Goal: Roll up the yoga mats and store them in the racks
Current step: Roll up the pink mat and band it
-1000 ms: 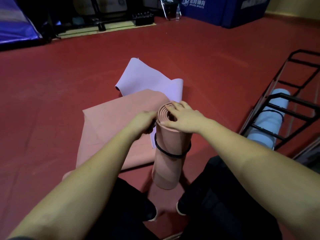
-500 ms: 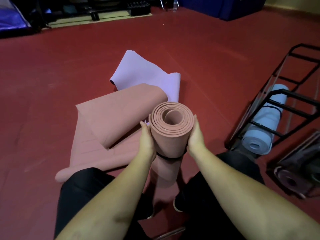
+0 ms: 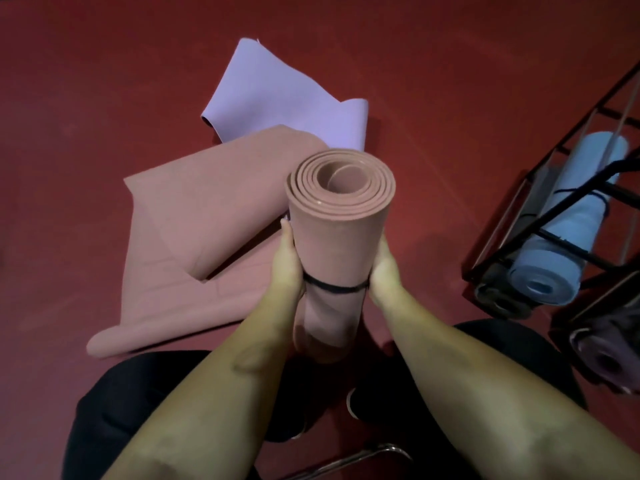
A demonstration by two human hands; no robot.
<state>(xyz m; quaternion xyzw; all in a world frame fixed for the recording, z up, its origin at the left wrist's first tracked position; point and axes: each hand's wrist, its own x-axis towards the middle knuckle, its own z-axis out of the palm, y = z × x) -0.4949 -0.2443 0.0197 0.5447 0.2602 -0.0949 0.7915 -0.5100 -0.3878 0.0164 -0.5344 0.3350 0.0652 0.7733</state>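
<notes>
A rolled pink yoga mat [image 3: 341, 230] stands upright in front of me, bound by a black elastic band [image 3: 334, 288]. My left hand [image 3: 288, 268] presses its left side and my right hand [image 3: 382, 271] its right side, both at the band's height. Behind it on the red floor lie a loose, folded pink mat [image 3: 207, 216] and a loose lilac mat [image 3: 273, 95]. At the right a black wire rack [image 3: 540, 233] holds a rolled blue mat [image 3: 568, 230].
A dark rolled mat [image 3: 498, 303] lies in the rack beside the blue one. A purple rolled mat [image 3: 606, 358] rests in another rack section at the lower right. My black-trousered legs and a shoe [image 3: 351, 403] are below, with a chrome bar [image 3: 346, 462] at the bottom edge.
My hands left the top of the roll and now clasp its sides. The roll has risen toward the camera, and my view has tilted down and closer.
</notes>
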